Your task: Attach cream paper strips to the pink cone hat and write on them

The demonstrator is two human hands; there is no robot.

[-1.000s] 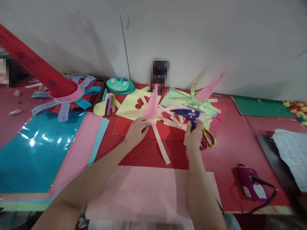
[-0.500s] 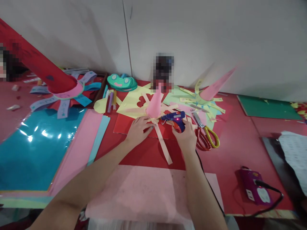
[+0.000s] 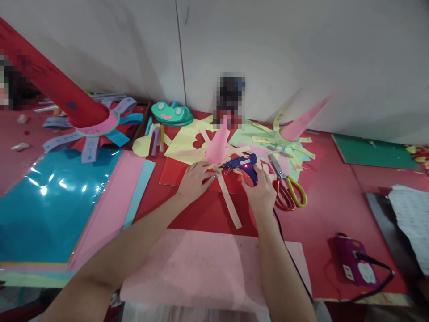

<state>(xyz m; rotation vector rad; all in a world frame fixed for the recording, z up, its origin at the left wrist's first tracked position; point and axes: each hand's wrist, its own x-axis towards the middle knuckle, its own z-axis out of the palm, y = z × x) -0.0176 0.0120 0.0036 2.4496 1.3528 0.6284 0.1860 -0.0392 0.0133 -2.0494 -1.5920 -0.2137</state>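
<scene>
A pink paper cone stands upright with pale paper strips spreading out from its foot. My left hand is at the near left side of the foot, fingers and thumb closed on a strip there. Gripped in my right hand is a blue glue gun with a small red light lit. Its nozzle points left and meets the strips at the cone's foot; whether glue is coming out is too small to see. Scissors with red and yellow handles lie just right of my right hand.
A second pink cone with yellow strips leans at the back right. To the left are a red paper tube, green frog cutouts and a blue glossy sheet. The gun's cord runs near a purple power box.
The glue gun has shifted slightly left, bringing its nozzle closer in at the cone's foot. My left hand stays in place. The whole view has moved a little.
</scene>
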